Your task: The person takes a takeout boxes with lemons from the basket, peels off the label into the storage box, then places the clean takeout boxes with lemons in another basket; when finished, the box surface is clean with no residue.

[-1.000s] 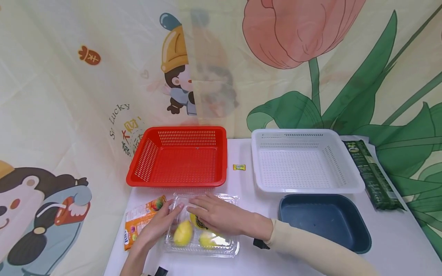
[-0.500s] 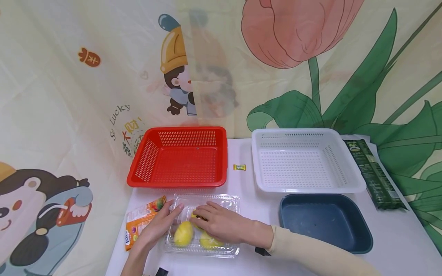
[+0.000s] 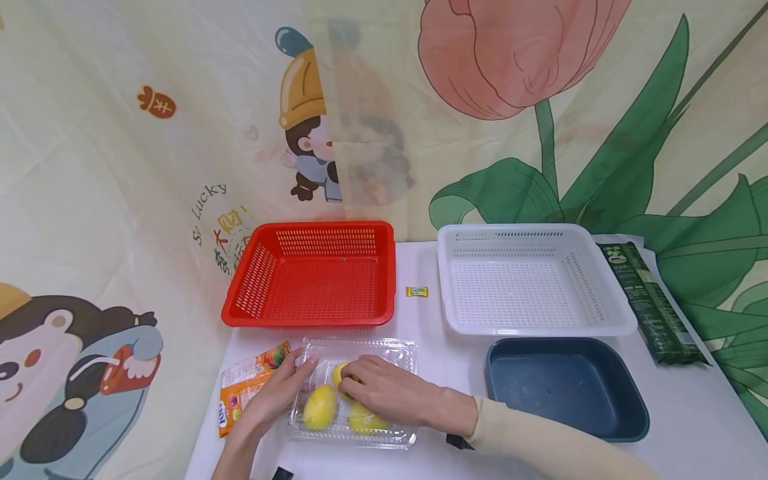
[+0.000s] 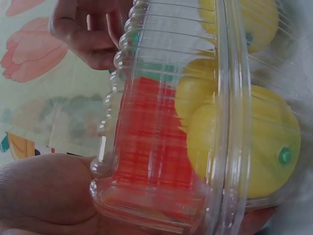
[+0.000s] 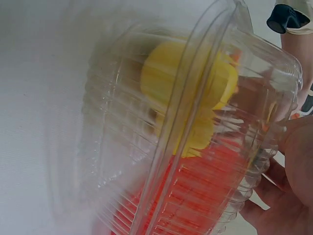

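Observation:
A lidded clear plastic box [image 3: 300,427] lies on the table, holding several yellow lemon-like fruits [image 3: 320,407]. One fruit shows a green spot [image 4: 284,155] in the left wrist view. My left hand [image 3: 274,395] grips the box's left side, thumb over the lid and fingers along the wall. On top of the lid, my right hand [image 3: 384,390] rests with bent fingers over the middle. In the right wrist view its fingers [image 5: 271,193] lie spread at the ribbed lid. Its fingertips are partly hidden. An orange snack packet [image 3: 246,387] lies beside my left hand.
Behind the box stands a red basket [image 3: 384,313], with a white basket [image 3: 534,329] to its right. A small yellow wrapped packet [image 3: 417,292] lies between them. A dark blue tub [image 3: 498,393] sits under the right sleeve's far side. A long green packet [image 3: 657,307] lies at far right.
My right hand has slid slightly down and right over the lid, and its fingers have gone from straight to bent. The left hand and the box have hardly moved.

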